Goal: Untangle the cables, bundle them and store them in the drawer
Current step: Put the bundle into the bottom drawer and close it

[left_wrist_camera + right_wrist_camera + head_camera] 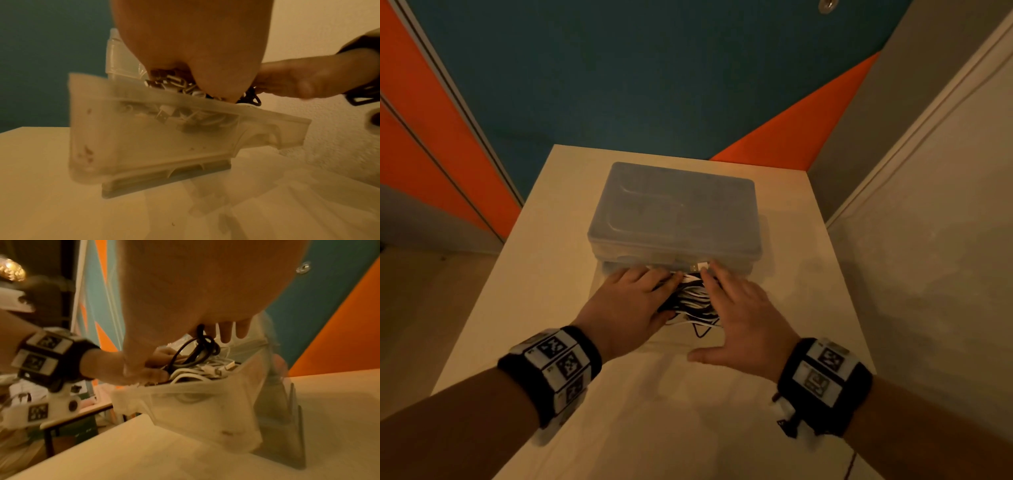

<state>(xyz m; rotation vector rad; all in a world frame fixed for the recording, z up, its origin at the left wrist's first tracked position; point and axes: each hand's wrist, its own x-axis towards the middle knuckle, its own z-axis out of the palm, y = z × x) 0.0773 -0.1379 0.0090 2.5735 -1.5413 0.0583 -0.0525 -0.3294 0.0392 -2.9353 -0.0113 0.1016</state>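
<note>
Bare forearms; each wrist wears a black band (550, 372) carrying white blocks (printed with black square markers).

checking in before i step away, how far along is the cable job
Nearly finished. Done: the black and white cables already lie in the pulled-out drawer of the clear plastic box. In hand: the left hand and right hand press flat on the pile, tucking it down; a USB plug sits at the box's front edge. Left: shutting the drawer.
</note>
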